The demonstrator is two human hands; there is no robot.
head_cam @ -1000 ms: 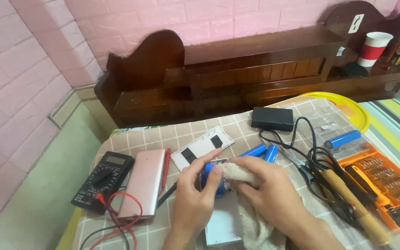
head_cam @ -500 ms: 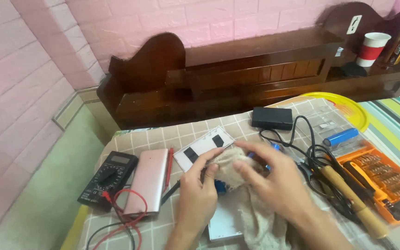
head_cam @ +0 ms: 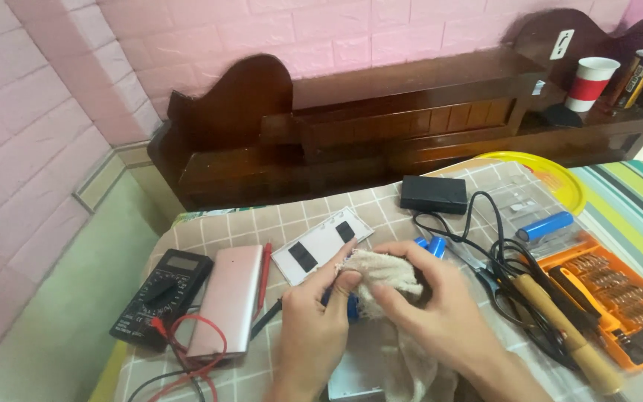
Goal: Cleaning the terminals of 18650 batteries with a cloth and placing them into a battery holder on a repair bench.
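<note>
**Two hands, one cloth, one blue battery**

Left hand (head_cam: 312, 327) pinches one blue battery (head_cam: 350, 305) between thumb and fingers, low at table centre. Right hand (head_cam: 440, 313) has fingers curled, pressing one beige cloth (head_cam: 381, 275) onto it. Two more blue batteries (head_cam: 432, 246) lie just behind the cloth; a fourth (head_cam: 545, 225) rests on the orange tool case (head_cam: 619, 298). One multimeter (head_cam: 161, 296), one pink power bank (head_cam: 228, 298), one black adapter (head_cam: 433, 193).

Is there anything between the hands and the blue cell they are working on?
Yes: a beige cloth. The right hand presses it over the blue cell, so cloth lies between those fingers and the cell. The left hand grips beside it; whether it touches the cell directly cannot be told.
</note>
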